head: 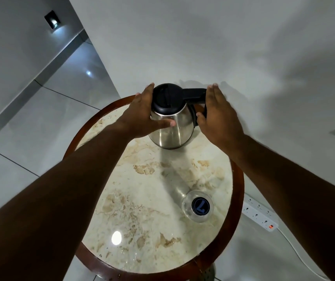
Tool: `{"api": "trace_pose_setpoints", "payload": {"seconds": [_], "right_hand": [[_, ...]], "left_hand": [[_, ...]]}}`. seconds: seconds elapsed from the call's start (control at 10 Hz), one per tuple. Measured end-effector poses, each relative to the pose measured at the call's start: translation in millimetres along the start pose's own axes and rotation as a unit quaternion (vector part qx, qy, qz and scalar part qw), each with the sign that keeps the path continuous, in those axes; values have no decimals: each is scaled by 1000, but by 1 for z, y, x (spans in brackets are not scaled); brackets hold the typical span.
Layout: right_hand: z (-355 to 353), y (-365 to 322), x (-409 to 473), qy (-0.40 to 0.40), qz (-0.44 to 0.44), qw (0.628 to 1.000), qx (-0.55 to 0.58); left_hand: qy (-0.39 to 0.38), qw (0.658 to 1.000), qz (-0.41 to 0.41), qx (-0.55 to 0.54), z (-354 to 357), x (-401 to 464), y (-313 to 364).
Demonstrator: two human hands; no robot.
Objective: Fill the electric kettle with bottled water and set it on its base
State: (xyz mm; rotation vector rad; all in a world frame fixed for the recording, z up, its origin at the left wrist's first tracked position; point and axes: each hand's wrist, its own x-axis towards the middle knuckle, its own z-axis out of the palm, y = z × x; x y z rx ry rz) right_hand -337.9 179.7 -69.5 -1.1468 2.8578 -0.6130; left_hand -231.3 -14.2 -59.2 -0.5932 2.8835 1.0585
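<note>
Two hands: left hand (142, 116) cups the kettle (171, 120) body, fingers (162, 124) spread; right hand (217, 116) flat at the handle (195, 94), fingers straight, not closed round it.
Kettle: upright on the counter (158, 199), between the fingers, lid (166, 96) shut.
Axis: vertical; handle points right.
Progress: judged early; filling not begun, base not visible.
Bottle (198, 205): capped, nearer than the right fingers.
</note>
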Motion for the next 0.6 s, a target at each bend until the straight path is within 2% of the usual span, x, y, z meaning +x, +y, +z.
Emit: {"api": "trace_pose_setpoints", "payload": {"seconds": [0.1,0.2,0.4,0.6], "right_hand": [[-4,-2,4,-17,-36,996,-82],[-13,-4,11,-57,-40,991,-118],[-26,-3,3,-121,-13,991,-63],[-67,-6,-26,-141,6,989,-44]], "left_hand": [[-1,1000,8,7,0,1,0],[-5,1000,0,15,-2,1,3],[-18,994,-12,108,-11,-11,7],[-13,987,-38,158,-41,-60,19]]}}
